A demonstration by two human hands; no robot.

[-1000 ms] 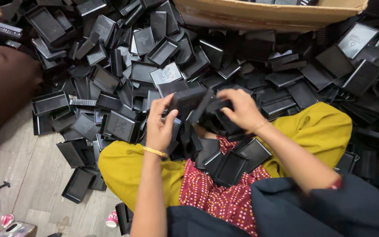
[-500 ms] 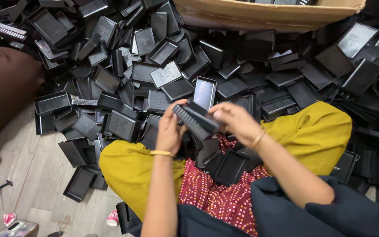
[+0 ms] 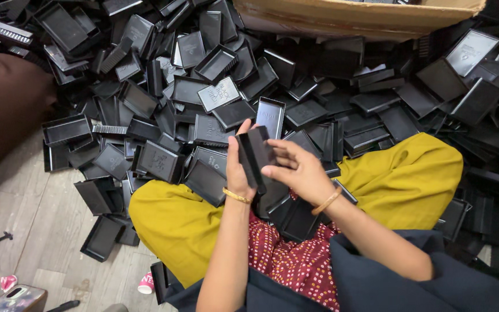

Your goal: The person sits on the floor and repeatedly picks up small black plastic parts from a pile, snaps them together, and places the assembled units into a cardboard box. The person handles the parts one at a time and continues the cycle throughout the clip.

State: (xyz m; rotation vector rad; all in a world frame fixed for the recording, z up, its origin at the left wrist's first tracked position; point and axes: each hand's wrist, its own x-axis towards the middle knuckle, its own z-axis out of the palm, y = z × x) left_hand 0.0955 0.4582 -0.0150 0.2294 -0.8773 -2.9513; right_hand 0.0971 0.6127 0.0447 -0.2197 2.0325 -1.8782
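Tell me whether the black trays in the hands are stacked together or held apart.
Stacked: the black trays sit nested edge-on in one bundle, gripped between left hand and right hand.

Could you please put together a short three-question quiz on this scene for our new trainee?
1. True or false: both hands grip the same stack of black trays.
2. Which is on each wrist? A) watch B) gold bangle C) glove
3. What lies along the top edge, behind the pile of black trays?

Key:
1. True: the left hand and right hand hold it together.
2. B
3. A cardboard box.
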